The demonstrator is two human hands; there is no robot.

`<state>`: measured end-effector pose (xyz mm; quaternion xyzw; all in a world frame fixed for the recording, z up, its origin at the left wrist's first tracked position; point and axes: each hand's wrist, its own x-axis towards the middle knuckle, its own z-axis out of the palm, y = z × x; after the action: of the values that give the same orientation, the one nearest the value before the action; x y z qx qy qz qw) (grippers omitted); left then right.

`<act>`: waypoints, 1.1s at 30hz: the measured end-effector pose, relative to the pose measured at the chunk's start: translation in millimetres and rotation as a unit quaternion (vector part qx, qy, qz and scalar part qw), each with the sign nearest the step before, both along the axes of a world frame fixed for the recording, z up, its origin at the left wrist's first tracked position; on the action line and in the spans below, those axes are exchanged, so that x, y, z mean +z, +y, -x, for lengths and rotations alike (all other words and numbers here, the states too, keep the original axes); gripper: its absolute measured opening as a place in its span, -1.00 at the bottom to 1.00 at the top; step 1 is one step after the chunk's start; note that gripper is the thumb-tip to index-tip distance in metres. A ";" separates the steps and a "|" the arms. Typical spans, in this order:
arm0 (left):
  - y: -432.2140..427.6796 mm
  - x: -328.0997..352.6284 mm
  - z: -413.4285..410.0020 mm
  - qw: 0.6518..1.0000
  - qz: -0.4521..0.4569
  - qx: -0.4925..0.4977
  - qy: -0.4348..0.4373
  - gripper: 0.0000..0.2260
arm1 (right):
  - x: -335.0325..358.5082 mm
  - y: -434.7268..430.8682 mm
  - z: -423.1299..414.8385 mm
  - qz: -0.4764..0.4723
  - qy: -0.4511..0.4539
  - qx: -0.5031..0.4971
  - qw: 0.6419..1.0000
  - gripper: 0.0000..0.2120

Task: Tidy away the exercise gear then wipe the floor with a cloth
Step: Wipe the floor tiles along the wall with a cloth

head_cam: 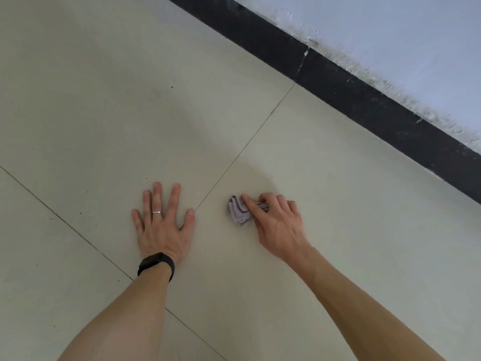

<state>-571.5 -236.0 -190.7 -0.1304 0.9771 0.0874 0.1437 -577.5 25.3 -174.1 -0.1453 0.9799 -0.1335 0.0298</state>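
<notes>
A small crumpled grey cloth [238,211] lies on the pale tiled floor [130,113]. My right hand [276,222] holds it against the tile, with the thumb laid across its top and the fingers curled round its far side. My left hand [162,222] rests flat on the floor to the left of the cloth, fingers spread and straight, with a ring on one finger and a black band on the wrist. No exercise gear is in view.
A black skirting board [338,82] runs diagonally from the top middle to the right edge, below a pale wall [403,35] with flaking paint. Thin tile joints cross the floor near both hands. A few dark specks dot the tiles at the left.
</notes>
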 end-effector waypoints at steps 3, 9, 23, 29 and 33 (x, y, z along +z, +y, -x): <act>0.1 0.9 0.1 1.000 0.003 -0.003 -0.003 -0.40 | -0.5 62.2 18.9 -0.018 0.002 -0.245 0.969 -0.47; -0.2 2.7 -0.7 1.000 0.013 -0.006 -0.015 -0.42 | 22.4 164.2 -30.5 -0.010 -0.101 -0.653 0.751 -0.36; 67.6 31.7 33.1 0.984 0.035 -0.175 -0.011 -0.37 | 30.4 181.2 -136.2 -0.042 -0.134 -0.445 0.884 -0.40; 192.5 4.7 55.3 0.977 -0.005 -0.214 -0.016 -0.40 | 22.7 219.8 -120.3 -0.010 -0.145 -0.652 0.744 -0.40; 192.4 2.3 54.5 0.979 -0.012 -0.202 -0.014 -0.40 | 9.9 140.8 -101.4 -0.027 -0.048 -0.510 0.858 -0.45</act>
<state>-626.0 -43.5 -188.4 0.0707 0.9800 0.0667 0.1737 -476.0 166.1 -164.2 0.3824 0.9173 -0.1107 0.0082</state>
